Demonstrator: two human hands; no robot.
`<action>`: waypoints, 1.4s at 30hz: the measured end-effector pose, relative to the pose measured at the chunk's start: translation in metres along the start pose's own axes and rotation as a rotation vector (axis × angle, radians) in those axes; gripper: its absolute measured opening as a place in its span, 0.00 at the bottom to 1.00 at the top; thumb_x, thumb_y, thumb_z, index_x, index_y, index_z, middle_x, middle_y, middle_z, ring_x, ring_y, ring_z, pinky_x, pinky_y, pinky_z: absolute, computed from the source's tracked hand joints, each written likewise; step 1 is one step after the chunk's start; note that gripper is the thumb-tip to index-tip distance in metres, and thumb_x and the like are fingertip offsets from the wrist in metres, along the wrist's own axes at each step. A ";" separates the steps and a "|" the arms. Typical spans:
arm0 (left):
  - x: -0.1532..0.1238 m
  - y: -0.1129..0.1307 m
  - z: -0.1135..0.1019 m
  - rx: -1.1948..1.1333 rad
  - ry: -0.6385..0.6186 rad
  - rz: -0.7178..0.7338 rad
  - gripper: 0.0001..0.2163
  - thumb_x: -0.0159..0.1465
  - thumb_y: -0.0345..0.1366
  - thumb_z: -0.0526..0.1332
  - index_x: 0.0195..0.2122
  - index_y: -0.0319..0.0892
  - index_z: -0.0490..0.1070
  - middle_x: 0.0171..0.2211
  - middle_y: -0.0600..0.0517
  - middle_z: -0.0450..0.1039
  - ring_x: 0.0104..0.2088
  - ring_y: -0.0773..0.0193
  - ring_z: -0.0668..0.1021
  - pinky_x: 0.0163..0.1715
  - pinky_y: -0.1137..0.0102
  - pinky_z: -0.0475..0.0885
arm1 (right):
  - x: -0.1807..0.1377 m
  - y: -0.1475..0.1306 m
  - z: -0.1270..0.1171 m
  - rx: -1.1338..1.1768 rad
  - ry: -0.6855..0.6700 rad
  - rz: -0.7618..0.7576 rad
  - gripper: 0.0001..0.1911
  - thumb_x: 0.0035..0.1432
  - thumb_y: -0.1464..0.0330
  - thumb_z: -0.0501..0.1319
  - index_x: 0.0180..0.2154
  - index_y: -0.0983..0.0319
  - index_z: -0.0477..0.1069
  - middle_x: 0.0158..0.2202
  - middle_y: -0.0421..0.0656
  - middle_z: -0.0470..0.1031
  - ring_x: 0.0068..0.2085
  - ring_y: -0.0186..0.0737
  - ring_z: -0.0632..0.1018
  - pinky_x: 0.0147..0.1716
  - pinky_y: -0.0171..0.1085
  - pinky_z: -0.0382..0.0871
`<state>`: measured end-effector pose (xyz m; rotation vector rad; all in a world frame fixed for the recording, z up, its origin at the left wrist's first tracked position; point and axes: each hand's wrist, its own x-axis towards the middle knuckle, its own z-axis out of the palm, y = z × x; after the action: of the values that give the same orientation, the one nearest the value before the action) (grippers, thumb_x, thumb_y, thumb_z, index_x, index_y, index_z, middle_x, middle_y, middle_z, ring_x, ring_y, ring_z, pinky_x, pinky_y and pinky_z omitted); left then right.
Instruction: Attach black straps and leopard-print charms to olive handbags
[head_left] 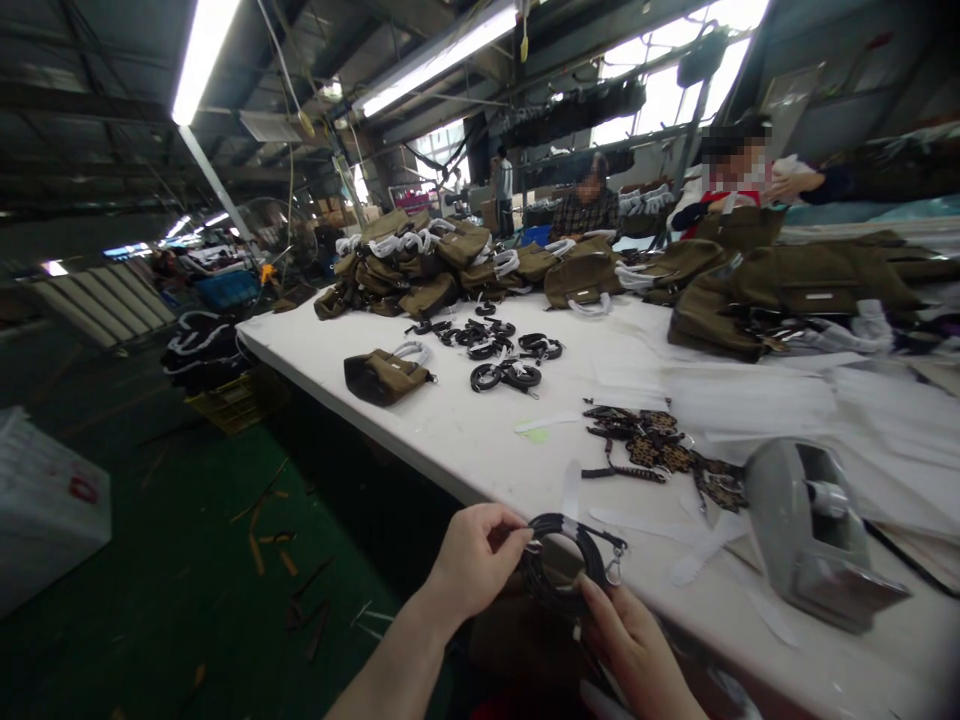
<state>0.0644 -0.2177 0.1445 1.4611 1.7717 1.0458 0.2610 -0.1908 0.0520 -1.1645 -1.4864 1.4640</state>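
A coiled black strap (568,597) with metal clips is held between both hands, just over the near edge of the white table (450,450). My left hand (480,558) pinches the coil's left side, close to a small metal clip. On its lower right, my right hand (628,632) grips the coil with thumb and fingers. A metal snap hook (613,570) dangles at the coil's right. Pale paper or tape is wrapped round the top of the coil. More coiled black straps (504,376) lie farther up the table.
A grey tape dispenser (814,530) stands at the right, beside leopard-patterned straps (660,440). One olive bag (386,376) lies near the left edge; a heap of olive bags (420,265) is behind. Other people sit across the table. A white bin (52,520) stands left.
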 end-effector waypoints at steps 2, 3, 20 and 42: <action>-0.001 0.007 0.005 0.098 0.034 -0.015 0.10 0.63 0.40 0.61 0.32 0.43 0.79 0.29 0.51 0.80 0.29 0.64 0.79 0.30 0.72 0.70 | -0.001 0.001 -0.002 -0.069 0.011 -0.036 0.28 0.57 0.46 0.58 0.42 0.63 0.77 0.35 0.50 0.80 0.40 0.51 0.78 0.44 0.42 0.72; -0.002 0.009 0.009 0.156 0.057 -0.012 0.10 0.63 0.41 0.60 0.32 0.44 0.80 0.29 0.51 0.81 0.30 0.63 0.79 0.31 0.71 0.70 | -0.001 0.001 -0.002 -0.096 0.021 -0.048 0.27 0.58 0.46 0.58 0.41 0.63 0.77 0.33 0.49 0.80 0.38 0.50 0.78 0.41 0.41 0.73; 0.000 0.003 0.024 0.092 0.005 -0.158 0.11 0.60 0.45 0.63 0.28 0.42 0.74 0.22 0.55 0.73 0.24 0.66 0.75 0.24 0.73 0.65 | -0.012 -0.002 -0.003 -0.318 -0.009 -0.197 0.24 0.63 0.50 0.52 0.43 0.63 0.73 0.40 0.53 0.81 0.41 0.52 0.81 0.43 0.46 0.76; -0.006 -0.019 0.055 -0.541 -0.105 -0.196 0.20 0.55 0.47 0.68 0.41 0.36 0.74 0.36 0.45 0.76 0.36 0.60 0.77 0.41 0.66 0.72 | -0.012 0.002 -0.007 -0.274 -0.096 -0.287 0.25 0.64 0.53 0.54 0.49 0.64 0.75 0.48 0.56 0.80 0.48 0.52 0.81 0.49 0.45 0.76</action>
<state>0.1025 -0.2146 0.1007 0.9702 1.3780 1.1994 0.2721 -0.2003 0.0517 -0.9942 -1.8792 1.1611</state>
